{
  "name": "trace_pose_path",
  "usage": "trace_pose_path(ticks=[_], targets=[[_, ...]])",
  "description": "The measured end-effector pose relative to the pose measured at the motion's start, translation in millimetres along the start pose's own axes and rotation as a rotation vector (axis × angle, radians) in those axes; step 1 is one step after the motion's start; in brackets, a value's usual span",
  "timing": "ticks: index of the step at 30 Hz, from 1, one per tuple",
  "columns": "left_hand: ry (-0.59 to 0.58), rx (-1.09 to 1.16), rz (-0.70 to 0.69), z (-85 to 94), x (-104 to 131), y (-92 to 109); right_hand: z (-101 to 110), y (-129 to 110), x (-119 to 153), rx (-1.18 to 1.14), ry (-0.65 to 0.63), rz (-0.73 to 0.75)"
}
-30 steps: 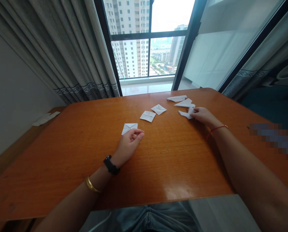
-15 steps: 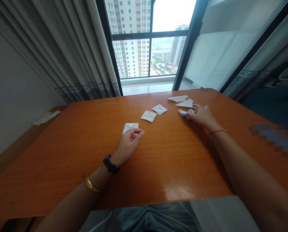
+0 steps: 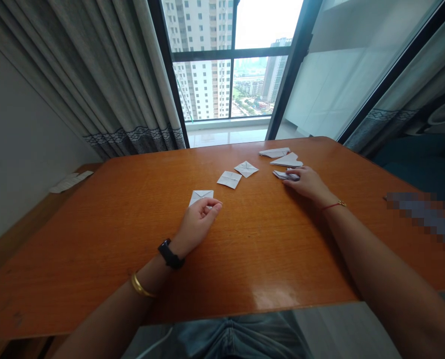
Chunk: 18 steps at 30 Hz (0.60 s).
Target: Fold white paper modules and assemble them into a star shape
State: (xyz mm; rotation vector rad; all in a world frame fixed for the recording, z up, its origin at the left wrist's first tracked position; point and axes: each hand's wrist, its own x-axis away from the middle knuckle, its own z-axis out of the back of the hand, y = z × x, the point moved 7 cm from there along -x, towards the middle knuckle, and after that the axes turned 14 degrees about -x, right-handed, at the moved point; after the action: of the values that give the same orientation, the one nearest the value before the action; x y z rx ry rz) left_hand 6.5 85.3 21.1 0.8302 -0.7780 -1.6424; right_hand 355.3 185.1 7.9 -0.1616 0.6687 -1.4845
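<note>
Right hand: It is grasping the folded paper, with the thumb along the near side and the fingers over the top.
Folded paper: It is lying at the right of the table (image 3: 244,239), partly hidden by the right hand (image 3: 307,185); the visible left tip of the folded paper (image 3: 281,175) is pointing left.
Good handling: Light, even pressure is probably suiting these thin layers; hard pinching could be creasing them or springing the folds open. Keeping the fingertips low would be helping avoid the kite-shaped paper (image 3: 286,160) just beyond.
Left hand: The left hand (image 3: 200,219) is curling loosely and covering the near part of the left square (image 3: 201,195); whether it is touching or gripping anything, I cannot tell.
Middle squares: The middle square (image 3: 229,179) and the far square (image 3: 246,169) are lying close together.
Far paper: The long paper (image 3: 274,152) is lying behind the kite-shaped one.
Change: The folded paper is sitting lower and flatter than in the first frame, where part was standing up at the fingertips. The right fingers, spreading half a second ago, are closing more. The squares are staying put.
</note>
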Motion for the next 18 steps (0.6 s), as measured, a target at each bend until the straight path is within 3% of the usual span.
trace_pose_path(ticks=[6,18], targets=[[0.002,0.015,-0.003,-0.7,1.4,0.5,10.9,6.7,4.2,-0.067,0.081,-0.197],[-0.010,-0.018,-0.007,-0.5,0.6,1.0,18.7,-0.1,7.0,-0.091,0.104,-0.207]])
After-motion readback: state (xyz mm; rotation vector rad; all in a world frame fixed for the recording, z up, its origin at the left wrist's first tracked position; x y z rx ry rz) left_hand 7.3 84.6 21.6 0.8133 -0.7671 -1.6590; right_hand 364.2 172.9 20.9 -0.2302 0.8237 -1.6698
